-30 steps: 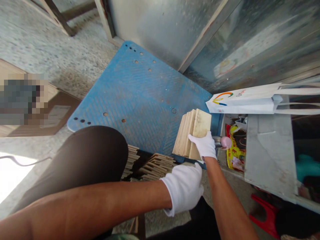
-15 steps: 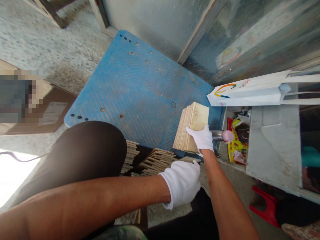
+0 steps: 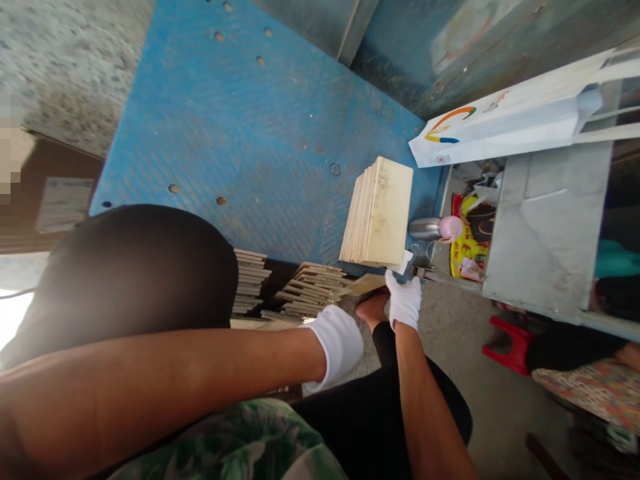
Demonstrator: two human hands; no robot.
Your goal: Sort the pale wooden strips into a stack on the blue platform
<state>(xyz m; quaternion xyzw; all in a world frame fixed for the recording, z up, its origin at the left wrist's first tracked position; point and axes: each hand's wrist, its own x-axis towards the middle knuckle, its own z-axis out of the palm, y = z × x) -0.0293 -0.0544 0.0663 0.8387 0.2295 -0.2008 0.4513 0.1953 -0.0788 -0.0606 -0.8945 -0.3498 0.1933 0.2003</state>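
Observation:
My right hand (image 3: 404, 300), in a white glove, is at the right end of a thin wooden board (image 3: 367, 285), its thumb against the board's edge. The board's far end lies over a fanned row of similar boards (image 3: 305, 287). My left hand (image 3: 336, 343), also gloved, hangs just below that row with its back toward me; its fingers are hidden. Above my right hand, a stack of pale wooden boards (image 3: 393, 213) stands on edge on a blue plastic pallet (image 3: 270, 147).
A steel flask with a pink cap (image 3: 450, 229) lies beside the stack. Further right are a white paper bag (image 3: 500, 117), a grey metal surface (image 3: 550, 220) and a red stool (image 3: 507, 347) near another person's legs. A cardboard box (image 3: 55, 193) stands at left.
My right hand has left the stack and come down to the single board. My left hand has shifted left and slightly up. The view has tilted down, so the pallet sits higher.

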